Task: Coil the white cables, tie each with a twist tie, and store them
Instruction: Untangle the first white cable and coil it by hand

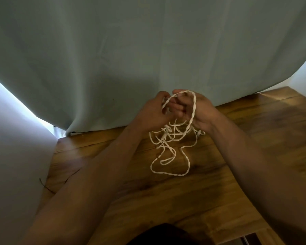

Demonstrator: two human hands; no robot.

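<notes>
Thin white twisted cable [170, 149], frame centre: top loop grasped by both grips, left hand [153, 111] and right hand [200, 110]; tangle hung over brown wooden tabletop [263, 138]. Coiling judged barely begun; untangling required next.

Both forearms are bare and stretched out forward, hands meeting up front. Right hand [200, 112] has its fingers curled in, with the cable [194, 106] looped over them. Left hand [152, 112] sits just beside it, fingers curled too, pinching the same loop. Fingertips nearly touching.
</notes>
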